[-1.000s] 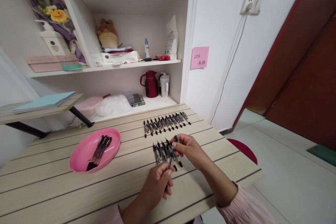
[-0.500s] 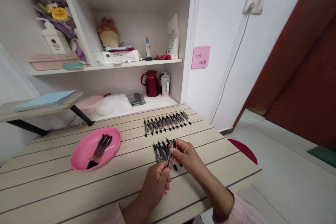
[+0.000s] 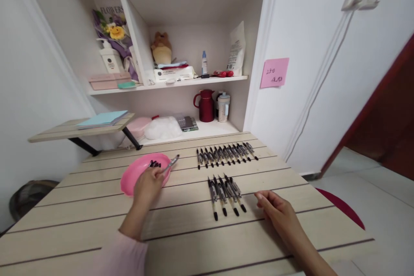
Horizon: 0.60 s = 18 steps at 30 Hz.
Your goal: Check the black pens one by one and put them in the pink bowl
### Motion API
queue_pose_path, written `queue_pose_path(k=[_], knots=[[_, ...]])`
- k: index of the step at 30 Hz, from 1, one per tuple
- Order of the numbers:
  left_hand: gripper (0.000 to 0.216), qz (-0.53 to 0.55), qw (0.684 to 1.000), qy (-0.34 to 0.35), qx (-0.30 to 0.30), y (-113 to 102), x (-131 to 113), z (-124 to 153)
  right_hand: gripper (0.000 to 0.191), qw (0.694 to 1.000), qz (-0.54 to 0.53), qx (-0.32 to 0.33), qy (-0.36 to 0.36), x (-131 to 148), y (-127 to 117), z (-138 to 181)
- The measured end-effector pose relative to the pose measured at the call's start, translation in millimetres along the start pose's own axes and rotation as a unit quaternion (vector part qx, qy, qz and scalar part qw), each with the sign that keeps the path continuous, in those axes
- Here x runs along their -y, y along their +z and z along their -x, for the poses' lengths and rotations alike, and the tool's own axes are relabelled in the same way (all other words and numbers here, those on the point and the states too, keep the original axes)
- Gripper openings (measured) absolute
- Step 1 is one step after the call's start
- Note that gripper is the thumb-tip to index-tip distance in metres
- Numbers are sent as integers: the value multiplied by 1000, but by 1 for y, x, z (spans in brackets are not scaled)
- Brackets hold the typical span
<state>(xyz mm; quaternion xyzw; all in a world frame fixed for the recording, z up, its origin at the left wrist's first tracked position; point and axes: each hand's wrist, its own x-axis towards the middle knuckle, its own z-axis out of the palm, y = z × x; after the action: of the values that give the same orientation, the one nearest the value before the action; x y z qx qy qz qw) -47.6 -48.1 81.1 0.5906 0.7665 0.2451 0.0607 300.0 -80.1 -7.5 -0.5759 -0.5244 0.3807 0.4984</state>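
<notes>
My left hand [image 3: 147,187] reaches over the right side of the pink dish [image 3: 129,181]. Its fingers are closed on a slim pen [image 3: 170,164], blurred, that sticks out to the upper right. Several dark pens [image 3: 154,164] lie in the dish, mostly behind this hand. Just right of the front row of pens [image 3: 223,194], my right hand [image 3: 276,207] is low over the table, thumb and fingers curled together with nothing visible in them. These pens are clear-barrelled with black ends. Farther back lies a longer row of similar pens [image 3: 226,155], side by side.
A small raised stand [image 3: 58,131] with blue paper [image 3: 101,119] is at the back left of the slatted table [image 3: 181,228]. Behind the table, the shelf unit holds a red jug [image 3: 206,105] and a cup [image 3: 223,107]. A pink note [image 3: 274,72] is on the wall.
My left hand has left my right hand and moved to the pink dish, where it now holds a pen. My right hand no longer holds a pen and sits lower, right of the front row.
</notes>
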Motion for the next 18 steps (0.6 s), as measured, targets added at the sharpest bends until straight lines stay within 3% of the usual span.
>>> queue_pose_path(k=[4, 8, 13, 18], knots=[[19, -58, 996, -65, 7, -10, 34, -28, 29, 1000, 16, -11, 7, -12, 0, 1], [15, -97, 991, -85, 26, -1, 43, -38, 32, 1000, 11, -5, 5, -13, 3, -2], [25, -122, 990, -66, 13, 4, 33, -38, 28, 998, 59, -13, -23, -10, 5, -4], [27, -117, 993, -2, -16, 8, 8, -21, 22, 970, 235, 28, -57, 6, 15, 1]])
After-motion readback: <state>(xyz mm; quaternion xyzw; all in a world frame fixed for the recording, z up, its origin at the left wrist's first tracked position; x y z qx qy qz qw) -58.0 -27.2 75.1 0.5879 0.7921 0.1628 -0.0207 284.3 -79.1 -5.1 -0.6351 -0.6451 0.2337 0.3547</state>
